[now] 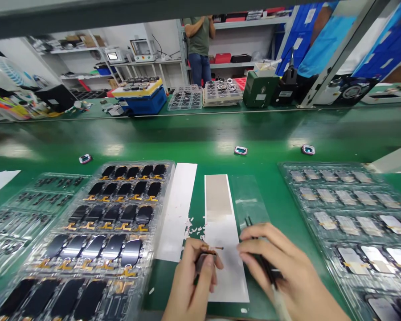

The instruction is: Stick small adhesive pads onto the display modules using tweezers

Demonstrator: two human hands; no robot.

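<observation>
My left hand [190, 281] grips a small display screen [201, 258] between thumb and fingers. A copper-coloured flex cable [215, 248] sticks out from the screen towards the right. My right hand [284, 261] is closed around black tweezers [266, 267], whose tips point up and away, apart from the screen. Under both hands lies a white backing strip [230, 281] with a greyish-beige upper part. Clear film [250, 198] rests to its right. On the left is a sheet of white paper [180, 200], with small pale scraps [194, 229] scattered between it and the strip.
A clear tray [169, 178] of dark screens with gold flex cables stands at left. Farther left is another tray [58, 189] of small parts. A tray [307, 209] of silvery pieces stands at right. Beyond the green bench [200, 129], a person [199, 44] stands near shelves.
</observation>
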